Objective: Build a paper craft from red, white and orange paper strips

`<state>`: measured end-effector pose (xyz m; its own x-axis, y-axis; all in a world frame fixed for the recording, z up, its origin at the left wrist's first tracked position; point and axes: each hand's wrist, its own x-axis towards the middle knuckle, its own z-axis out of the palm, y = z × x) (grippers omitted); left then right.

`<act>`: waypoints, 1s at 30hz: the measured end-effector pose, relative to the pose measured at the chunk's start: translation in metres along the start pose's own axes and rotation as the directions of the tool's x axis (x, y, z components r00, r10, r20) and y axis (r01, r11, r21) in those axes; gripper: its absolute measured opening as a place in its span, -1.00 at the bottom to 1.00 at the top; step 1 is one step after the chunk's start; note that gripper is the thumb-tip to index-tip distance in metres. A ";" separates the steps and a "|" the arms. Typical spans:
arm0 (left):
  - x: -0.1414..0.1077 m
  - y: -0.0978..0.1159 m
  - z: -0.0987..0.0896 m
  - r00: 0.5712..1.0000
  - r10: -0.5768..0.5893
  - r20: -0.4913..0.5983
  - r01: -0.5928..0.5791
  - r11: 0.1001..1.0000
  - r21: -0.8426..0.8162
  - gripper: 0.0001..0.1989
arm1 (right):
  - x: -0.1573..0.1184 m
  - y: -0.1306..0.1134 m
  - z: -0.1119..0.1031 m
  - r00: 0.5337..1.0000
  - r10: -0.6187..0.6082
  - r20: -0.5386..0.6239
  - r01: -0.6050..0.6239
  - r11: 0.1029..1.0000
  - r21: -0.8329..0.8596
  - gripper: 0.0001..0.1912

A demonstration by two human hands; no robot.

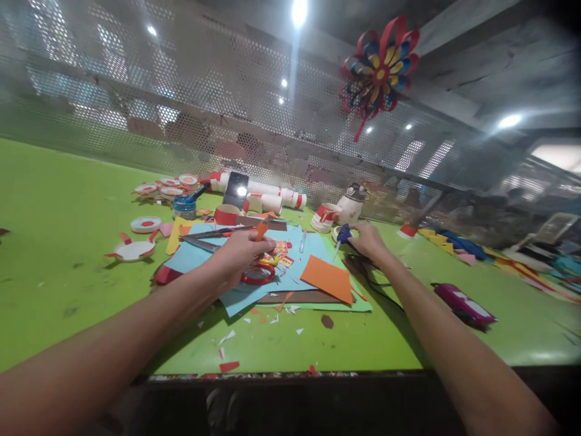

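My left hand (238, 257) is closed in a pinch on a small orange paper piece (262, 229), held above a pile of light blue paper (290, 281). Red-handled scissors (258, 275) lie just under that hand, with a yellow handle (271, 261) beside them. Farther right, my right hand (368, 241) is wrapped round a blue glue gun (344, 234), its nozzle pointing down and a black cord trailing behind. Between the hands lie a small patterned orange piece (280, 247), a clear glue stick (303, 241) and an orange paper sheet (327, 278).
White-and-red paper tubes (267, 192) lie at the back, near a red-and-white paper cup (324, 218). A blue-lidded jar (184, 207) and a white paper disc with red tabs (134, 250) stand left. A purple case (463, 306) lies right. Paper scraps litter the front edge.
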<state>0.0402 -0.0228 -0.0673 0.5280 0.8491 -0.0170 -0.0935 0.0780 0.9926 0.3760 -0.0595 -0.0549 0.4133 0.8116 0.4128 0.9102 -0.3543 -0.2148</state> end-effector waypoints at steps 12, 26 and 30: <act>0.004 -0.005 -0.002 0.999 0.035 0.027 -0.034 0.998 -0.044 -0.78 | -0.075 -0.142 -0.008 0.928 -0.283 0.244 -0.053 0.546 0.836 -0.67; 0.003 -0.007 0.000 0.993 0.047 0.104 -0.050 0.999 0.021 -0.81 | -0.096 -0.138 -0.010 0.866 -0.319 0.386 -0.277 0.337 0.900 -0.77; 0.000 -0.004 0.002 0.994 0.037 0.104 -0.042 0.998 0.053 -0.79 | -0.097 -0.136 -0.010 0.854 -0.331 0.401 -0.325 0.261 0.909 -0.76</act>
<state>0.0418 -0.0242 -0.0709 0.6090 0.7925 0.0319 -0.0712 0.0146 0.9974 0.2124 -0.0943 -0.0569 0.0401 0.9968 0.0693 0.0772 0.0660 -0.9948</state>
